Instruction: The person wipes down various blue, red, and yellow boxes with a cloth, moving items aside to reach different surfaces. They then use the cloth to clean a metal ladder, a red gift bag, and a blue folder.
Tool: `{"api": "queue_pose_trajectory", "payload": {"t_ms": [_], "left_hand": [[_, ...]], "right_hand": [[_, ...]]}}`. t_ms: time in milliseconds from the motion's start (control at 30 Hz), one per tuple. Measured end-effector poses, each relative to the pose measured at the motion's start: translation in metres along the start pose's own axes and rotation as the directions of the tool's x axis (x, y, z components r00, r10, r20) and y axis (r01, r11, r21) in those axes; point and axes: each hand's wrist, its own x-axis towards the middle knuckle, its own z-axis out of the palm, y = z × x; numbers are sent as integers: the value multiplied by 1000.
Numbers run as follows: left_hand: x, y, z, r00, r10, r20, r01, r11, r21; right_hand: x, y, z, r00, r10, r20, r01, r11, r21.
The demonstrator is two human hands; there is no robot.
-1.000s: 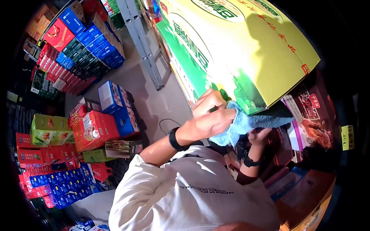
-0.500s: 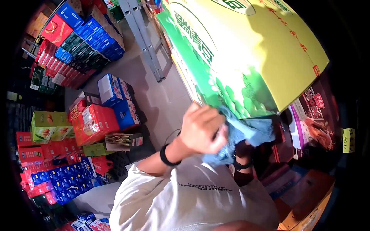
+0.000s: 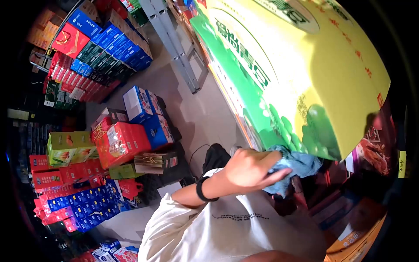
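My left hand (image 3: 249, 171), with a black band at the wrist, is closed on a crumpled blue cloth (image 3: 301, 166). The cloth lies against the lower edge of a large yellow and green box (image 3: 349, 83) printed with green beans and Chinese characters. Part of the cloth hangs below my fingers. My right hand does not show clearly; a dim, reddish shape at the box's right edge could be it, but shadow hides the fingers.
A metal ladder (image 3: 174, 48) stands on the floor beyond the box. To the left are red gift boxes (image 3: 120, 144), blue cartons (image 3: 139, 105) and stacked goods. An orange carton (image 3: 358, 233) sits at lower right, and a dark box with a food picture (image 3: 373, 157) at right.
My left hand has shifted right and down with the cloth, and its arm is stretched out further. My right hand, beside the cloth before, is no longer plainly visible. The view has shifted slightly.
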Motion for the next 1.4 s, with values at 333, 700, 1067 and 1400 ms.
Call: {"api": "queue_pose_trajectory", "payload": {"t_ms": [333, 700, 1067, 1400], "left_hand": [[40, -51, -53, 981, 170, 89, -155, 975, -159], [54, -164, -103, 968, 144, 207, -134, 989, -61], [91, -266, -150, 997, 65, 37, -65, 998, 6], [95, -330, -189, 995, -12, -99, -4, 988, -155]], "right_hand": [[27, -45, 37, 988, -60, -139, -9, 893, -451], [95, -71, 142, 952, 167, -258, -307, 522, -796], [171, -17, 245, 962, 88, -257, -269, 170, -948], [254, 1, 326, 999, -47, -15, 17, 606, -796]]}}
